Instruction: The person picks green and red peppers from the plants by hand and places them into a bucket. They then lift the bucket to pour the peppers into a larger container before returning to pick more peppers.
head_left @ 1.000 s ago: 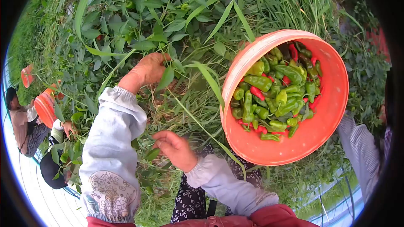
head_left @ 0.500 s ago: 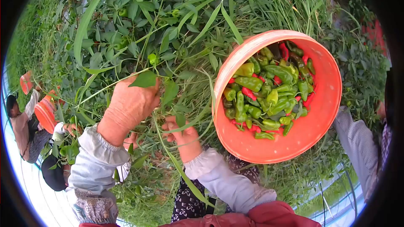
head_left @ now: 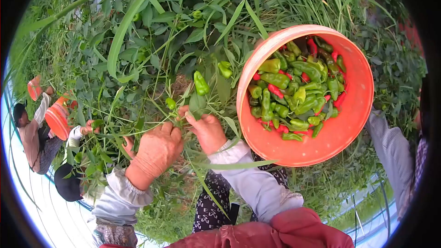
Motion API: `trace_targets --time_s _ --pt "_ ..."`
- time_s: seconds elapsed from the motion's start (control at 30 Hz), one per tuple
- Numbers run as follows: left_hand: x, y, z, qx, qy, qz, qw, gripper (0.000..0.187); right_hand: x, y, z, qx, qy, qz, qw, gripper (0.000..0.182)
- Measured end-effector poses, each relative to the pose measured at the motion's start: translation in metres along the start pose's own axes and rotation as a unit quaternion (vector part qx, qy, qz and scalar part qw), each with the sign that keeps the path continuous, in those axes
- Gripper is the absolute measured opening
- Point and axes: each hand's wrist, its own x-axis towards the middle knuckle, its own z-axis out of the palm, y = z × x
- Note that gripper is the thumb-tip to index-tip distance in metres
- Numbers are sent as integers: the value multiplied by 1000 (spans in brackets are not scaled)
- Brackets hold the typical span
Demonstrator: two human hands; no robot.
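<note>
My left hand (head_left: 158,150), its back up, is closed on a pepper plant's stems. Close by on its right, my right hand (head_left: 206,131) pinches the same plant between thumb and finger, under a broad leaf (head_left: 197,104). A small green pepper (head_left: 171,104) hangs just above my left hand. Higher up are a larger green pepper (head_left: 201,83) and another light green one (head_left: 225,69). Right of my hands stands an orange bucket (head_left: 337,144) holding several green and red peppers (head_left: 305,98).
At the left, a co-worker in a dark cap (head_left: 69,183) reaches into the plants, and another person (head_left: 33,140) is beyond, near orange buckets (head_left: 57,119). A striped sleeve or trouser leg (head_left: 390,149) shows at the right. Long grass blades (head_left: 131,27) cross the foliage.
Both hands have come closer together, my left hand moving down and right, my right hand up. The plant's peppers now show more clearly above them. In view, the bucket sits slightly higher.
</note>
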Motion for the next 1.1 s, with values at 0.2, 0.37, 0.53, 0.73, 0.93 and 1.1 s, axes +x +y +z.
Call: trace_targets --time_s 0.2,0.37,0.53,0.73,0.93,1.1 --pt "-22 14 -8 -101 73 -77 989 23 -3 25 -8 23 -80 18 996 27" --pt "-35 41 -32 -436 -46 -60 897 14 7 33 -18 188 -185 -27 964 32" --pt "-15 4 -44 -353 169 -3 920 38 -5 50 -32 206 -139 41 968 52" --pt "29 1 -66 -111 85 135 981 46 -24 29 -5 139 -146 19 979 51" --pt "27 10 -69 50 30 147 987 33 -25 34 -3 235 -141 76 959 45" --pt "6 32 -86 -28 -45 137 989 33 -6 24 -11 306 -376 198 852 47"
